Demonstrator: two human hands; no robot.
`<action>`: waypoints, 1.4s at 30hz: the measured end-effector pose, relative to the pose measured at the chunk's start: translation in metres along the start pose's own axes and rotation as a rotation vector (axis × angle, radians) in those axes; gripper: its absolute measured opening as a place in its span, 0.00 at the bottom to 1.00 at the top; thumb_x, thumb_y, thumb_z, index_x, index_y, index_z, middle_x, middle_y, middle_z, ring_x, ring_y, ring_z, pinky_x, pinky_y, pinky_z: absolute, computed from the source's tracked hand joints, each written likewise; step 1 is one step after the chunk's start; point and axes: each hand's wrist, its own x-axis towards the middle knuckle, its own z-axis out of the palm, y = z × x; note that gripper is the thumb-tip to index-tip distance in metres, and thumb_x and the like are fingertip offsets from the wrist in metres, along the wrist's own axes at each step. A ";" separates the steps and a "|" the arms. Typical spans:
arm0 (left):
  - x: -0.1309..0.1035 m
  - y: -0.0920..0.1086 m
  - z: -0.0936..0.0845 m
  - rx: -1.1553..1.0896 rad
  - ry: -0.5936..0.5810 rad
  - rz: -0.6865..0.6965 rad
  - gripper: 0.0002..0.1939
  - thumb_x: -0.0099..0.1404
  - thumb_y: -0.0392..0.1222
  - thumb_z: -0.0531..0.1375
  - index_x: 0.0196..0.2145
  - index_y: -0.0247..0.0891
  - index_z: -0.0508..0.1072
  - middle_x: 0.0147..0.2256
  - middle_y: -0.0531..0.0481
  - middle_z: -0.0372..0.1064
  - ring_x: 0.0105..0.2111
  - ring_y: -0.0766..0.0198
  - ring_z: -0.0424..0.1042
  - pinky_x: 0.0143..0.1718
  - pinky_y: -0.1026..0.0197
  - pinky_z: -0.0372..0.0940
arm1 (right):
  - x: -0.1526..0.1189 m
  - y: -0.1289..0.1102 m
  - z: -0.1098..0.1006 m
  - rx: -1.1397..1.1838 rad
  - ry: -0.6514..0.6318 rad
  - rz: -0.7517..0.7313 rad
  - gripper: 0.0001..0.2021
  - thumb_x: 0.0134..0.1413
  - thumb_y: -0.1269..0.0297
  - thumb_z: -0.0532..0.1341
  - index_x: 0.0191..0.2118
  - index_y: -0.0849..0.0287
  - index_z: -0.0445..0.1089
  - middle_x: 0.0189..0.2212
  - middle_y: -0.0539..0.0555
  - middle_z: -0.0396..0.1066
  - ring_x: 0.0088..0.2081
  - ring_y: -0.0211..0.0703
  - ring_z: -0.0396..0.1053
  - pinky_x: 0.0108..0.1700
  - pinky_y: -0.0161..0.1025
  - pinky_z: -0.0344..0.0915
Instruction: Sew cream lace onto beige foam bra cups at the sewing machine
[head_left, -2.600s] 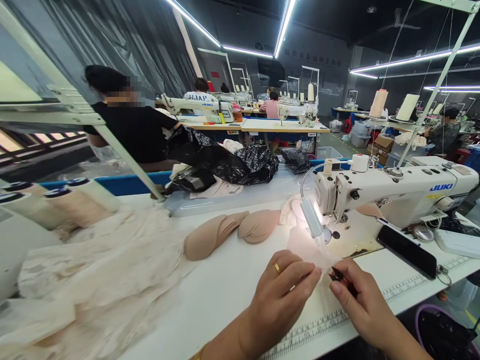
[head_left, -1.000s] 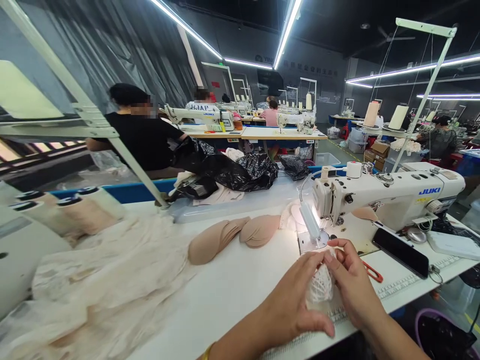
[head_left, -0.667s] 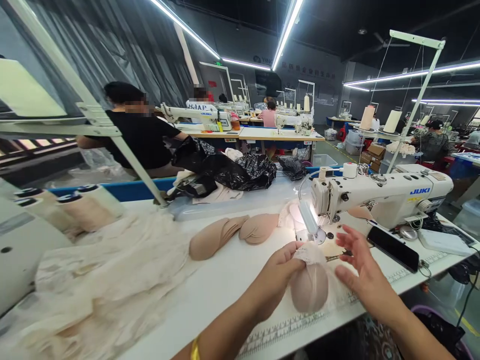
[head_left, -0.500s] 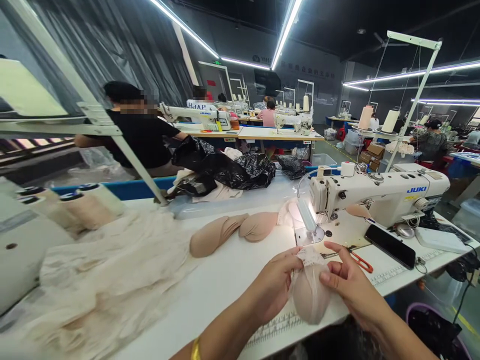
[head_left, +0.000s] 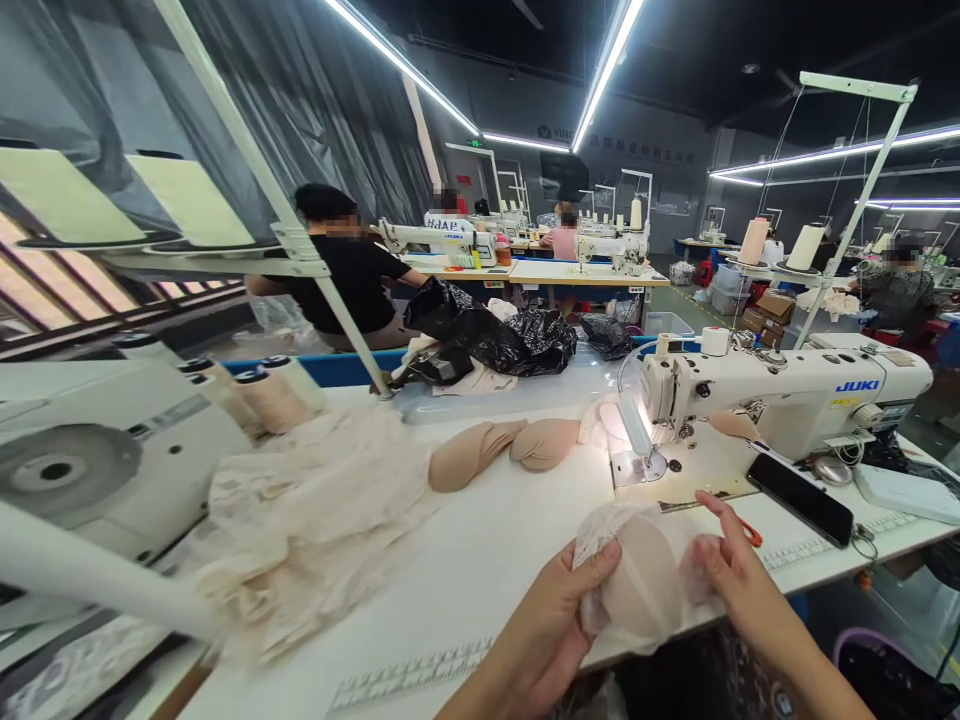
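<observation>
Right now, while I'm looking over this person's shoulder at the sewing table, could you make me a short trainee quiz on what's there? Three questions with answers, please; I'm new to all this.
1. What is the left hand holding?
a) a cone of thread
b) a lace-edged cup piece
c) a cardboard box

2. True or false: in the picture, the black phone lies farther right than the overlapping beige cups.

3. Which brand name stands in blue on the sewing machine at the right?

Key: 1. b; 2. true; 3. JUKI.
</observation>
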 end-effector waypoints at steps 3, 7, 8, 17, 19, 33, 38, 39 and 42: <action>0.000 -0.003 -0.002 -0.040 0.050 -0.038 0.26 0.60 0.40 0.74 0.54 0.32 0.79 0.47 0.36 0.81 0.49 0.45 0.80 0.55 0.51 0.72 | -0.010 -0.003 0.009 0.153 -0.081 0.046 0.48 0.52 0.38 0.72 0.71 0.49 0.52 0.32 0.48 0.72 0.33 0.44 0.69 0.38 0.41 0.65; 0.004 -0.007 0.002 -0.081 0.160 -0.092 0.18 0.62 0.39 0.71 0.50 0.32 0.81 0.47 0.38 0.81 0.48 0.47 0.80 0.50 0.53 0.75 | -0.012 -0.007 0.023 0.203 -0.045 -0.040 0.49 0.51 0.49 0.76 0.71 0.48 0.50 0.29 0.45 0.71 0.29 0.39 0.65 0.35 0.36 0.60; 0.006 -0.007 0.004 -0.078 0.164 -0.092 0.17 0.63 0.40 0.71 0.49 0.32 0.81 0.47 0.38 0.81 0.47 0.47 0.80 0.49 0.53 0.75 | -0.011 -0.007 0.024 0.198 -0.033 -0.056 0.48 0.52 0.50 0.76 0.71 0.48 0.50 0.29 0.45 0.71 0.30 0.38 0.65 0.36 0.36 0.60; 0.012 0.002 0.015 -0.013 0.045 -0.059 0.17 0.61 0.42 0.73 0.45 0.28 0.83 0.45 0.32 0.81 0.48 0.42 0.80 0.50 0.51 0.74 | -0.003 -0.010 0.020 0.232 -0.030 -0.046 0.45 0.49 0.50 0.77 0.69 0.49 0.58 0.28 0.45 0.70 0.30 0.40 0.68 0.37 0.38 0.64; 0.014 0.001 0.014 -0.008 0.027 -0.049 0.17 0.61 0.42 0.73 0.45 0.28 0.83 0.45 0.32 0.81 0.48 0.42 0.80 0.51 0.51 0.73 | 0.001 -0.012 0.022 0.282 -0.023 -0.027 0.44 0.48 0.50 0.78 0.67 0.48 0.60 0.31 0.47 0.74 0.33 0.43 0.71 0.41 0.40 0.66; 0.016 0.030 0.014 0.240 -0.150 -0.016 0.17 0.60 0.47 0.73 0.43 0.34 0.84 0.41 0.38 0.81 0.44 0.44 0.79 0.50 0.50 0.69 | 0.027 -0.021 0.011 0.173 -0.275 0.015 0.43 0.52 0.57 0.76 0.69 0.47 0.56 0.36 0.49 0.76 0.41 0.48 0.75 0.49 0.45 0.68; 0.029 0.053 -0.003 1.239 -0.611 0.349 0.08 0.60 0.31 0.64 0.32 0.43 0.81 0.39 0.46 0.81 0.40 0.50 0.77 0.50 0.51 0.62 | 0.063 -0.026 -0.005 -0.732 -0.397 -0.617 0.12 0.62 0.71 0.62 0.49 0.51 0.75 0.39 0.52 0.76 0.43 0.47 0.71 0.48 0.43 0.65; 0.036 0.053 -0.008 1.453 -0.682 0.465 0.12 0.57 0.27 0.62 0.30 0.43 0.79 0.39 0.48 0.81 0.39 0.52 0.77 0.50 0.51 0.59 | 0.074 -0.025 -0.005 -0.893 -0.439 -0.733 0.10 0.63 0.73 0.60 0.43 0.52 0.76 0.37 0.52 0.77 0.41 0.46 0.70 0.46 0.42 0.64; 0.062 0.047 -0.019 1.815 -0.734 0.748 0.14 0.46 0.22 0.57 0.25 0.40 0.72 0.38 0.52 0.80 0.34 0.58 0.75 0.47 0.53 0.56 | 0.103 -0.019 -0.007 -1.189 -0.498 -0.918 0.10 0.65 0.75 0.58 0.36 0.54 0.75 0.35 0.51 0.77 0.38 0.44 0.69 0.42 0.40 0.62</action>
